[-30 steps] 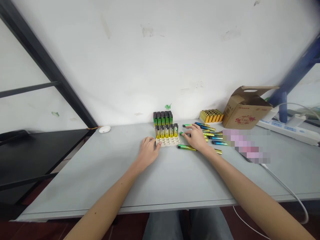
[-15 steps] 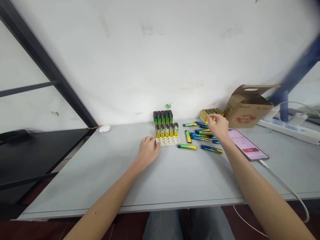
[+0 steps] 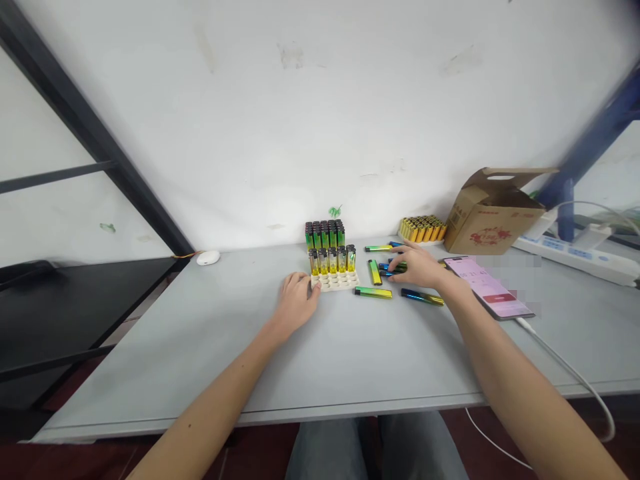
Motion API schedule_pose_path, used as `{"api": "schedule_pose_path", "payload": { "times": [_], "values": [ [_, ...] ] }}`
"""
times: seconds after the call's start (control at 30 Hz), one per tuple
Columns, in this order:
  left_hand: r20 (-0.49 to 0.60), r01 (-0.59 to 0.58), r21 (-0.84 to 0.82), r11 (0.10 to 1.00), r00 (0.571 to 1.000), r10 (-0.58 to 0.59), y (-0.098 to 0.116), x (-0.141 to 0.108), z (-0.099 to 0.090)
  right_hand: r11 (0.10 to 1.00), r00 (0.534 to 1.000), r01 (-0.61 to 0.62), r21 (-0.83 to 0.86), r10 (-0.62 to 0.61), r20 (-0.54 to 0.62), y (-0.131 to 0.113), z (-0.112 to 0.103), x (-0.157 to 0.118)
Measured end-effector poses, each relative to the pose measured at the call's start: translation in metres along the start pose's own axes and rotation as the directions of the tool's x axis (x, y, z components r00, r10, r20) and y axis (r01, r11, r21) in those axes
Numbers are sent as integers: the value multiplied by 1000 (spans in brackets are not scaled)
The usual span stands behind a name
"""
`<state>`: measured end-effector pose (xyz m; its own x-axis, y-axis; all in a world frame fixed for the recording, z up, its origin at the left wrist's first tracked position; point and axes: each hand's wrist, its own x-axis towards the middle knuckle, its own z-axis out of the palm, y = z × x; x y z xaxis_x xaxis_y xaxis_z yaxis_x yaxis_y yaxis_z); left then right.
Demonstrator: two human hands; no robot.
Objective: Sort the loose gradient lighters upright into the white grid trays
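A white tray (image 3: 334, 283) holds upright yellow lighters (image 3: 333, 261) in its back rows, with bare holes at the front. My left hand (image 3: 299, 297) grips the tray's left edge. Behind it stands a block of green lighters with black tops (image 3: 325, 235). My right hand (image 3: 417, 265) is over the loose blue lighters right of the tray, fingers apart and touching them; part of the pile is hidden under it. A green-yellow lighter (image 3: 373, 293), another upright-pointing one (image 3: 375, 273) and a blue-gold lighter (image 3: 423, 297) lie flat nearby.
At the back right stand a tray of yellow-orange lighters (image 3: 423, 229) and an open cardboard box (image 3: 493, 223). A phone (image 3: 490, 287) with a white cable lies right of my right hand, near a power strip (image 3: 583, 257). A white case (image 3: 208, 258) sits at the back left.
My right hand has moved left and down from in front of the yellow-orange lighters to the loose blue ones, and its fingers have spread. My left hand stays on the tray.
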<state>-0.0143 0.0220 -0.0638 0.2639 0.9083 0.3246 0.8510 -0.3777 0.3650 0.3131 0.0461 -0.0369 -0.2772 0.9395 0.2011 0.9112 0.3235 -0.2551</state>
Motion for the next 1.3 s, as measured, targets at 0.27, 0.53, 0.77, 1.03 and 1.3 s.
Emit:
{"api": "schedule_pose_path", "payload": {
  "times": [0.27, 0.53, 0.77, 1.03, 1.3],
  "values": [
    [16, 36, -2, 999, 999, -36, 2, -1, 0, 956, 990, -23, 291, 63, -128, -17, -15, 0],
    [24, 49, -6, 999, 998, -49, 4, -2, -2, -8, 958, -25, 1000, 285, 26, -73, -11, 4],
    [26, 43, -15, 999, 999, -42, 2, -2, -1, -194, 972, -183, 964, 109, 207, -85, -5, 1],
    [9, 51, -21, 998, 999, -51, 3, -4, -1, -187, 969, -211, 959, 91, 231, -90, -5, -2],
    [-58, 124, 79, 989, 991, -120, 14, -9, -8, -190, 979, -203, 961, -15, 204, -90, -7, -3]
  ]
}}
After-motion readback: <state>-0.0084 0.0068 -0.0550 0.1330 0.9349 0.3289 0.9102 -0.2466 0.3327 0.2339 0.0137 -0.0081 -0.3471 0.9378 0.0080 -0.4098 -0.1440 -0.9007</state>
